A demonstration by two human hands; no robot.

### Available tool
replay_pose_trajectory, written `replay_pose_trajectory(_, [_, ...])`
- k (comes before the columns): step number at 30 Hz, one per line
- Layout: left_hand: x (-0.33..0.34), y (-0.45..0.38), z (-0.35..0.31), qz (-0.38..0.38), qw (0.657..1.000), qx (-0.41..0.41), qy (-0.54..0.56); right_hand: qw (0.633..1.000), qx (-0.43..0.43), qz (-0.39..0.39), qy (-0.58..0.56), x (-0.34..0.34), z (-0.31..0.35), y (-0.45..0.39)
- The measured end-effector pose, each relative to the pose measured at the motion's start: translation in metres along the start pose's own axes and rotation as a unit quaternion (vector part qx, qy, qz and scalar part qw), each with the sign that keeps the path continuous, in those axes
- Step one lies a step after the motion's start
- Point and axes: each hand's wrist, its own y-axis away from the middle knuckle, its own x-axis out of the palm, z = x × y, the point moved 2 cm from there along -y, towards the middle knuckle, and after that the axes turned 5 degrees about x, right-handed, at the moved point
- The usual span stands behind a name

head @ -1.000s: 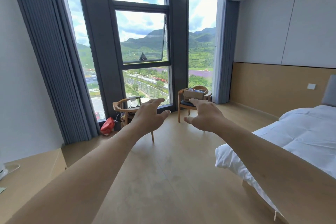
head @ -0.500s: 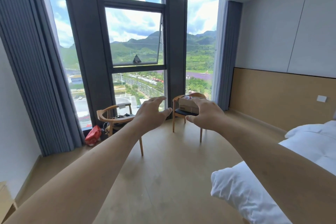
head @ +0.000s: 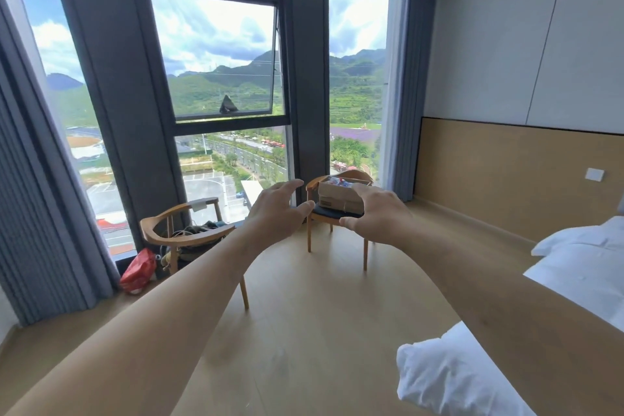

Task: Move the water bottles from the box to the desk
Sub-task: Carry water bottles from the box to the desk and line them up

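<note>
Approach to the box, nothing carried yet.
Near the frame centre, the left hand and right hand are spread wide and empty; beyond them the box of water bottles sits on a far chair, so walking closer seems next.

Two wooden chairs by tall windows, red bag on the floor, grey curtains, white bed at right

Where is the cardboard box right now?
The cardboard box sits on the right-hand wooden chair by the window, just beyond the person's right hand.
</note>
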Motion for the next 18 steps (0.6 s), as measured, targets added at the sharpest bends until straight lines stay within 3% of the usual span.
replay_pose_trajectory(18, [0.032,-0.308,0.179,0.038,0.996,0.072,0.034,0.997,0.07,-0.022,0.002,0.099,0.057,-0.309])
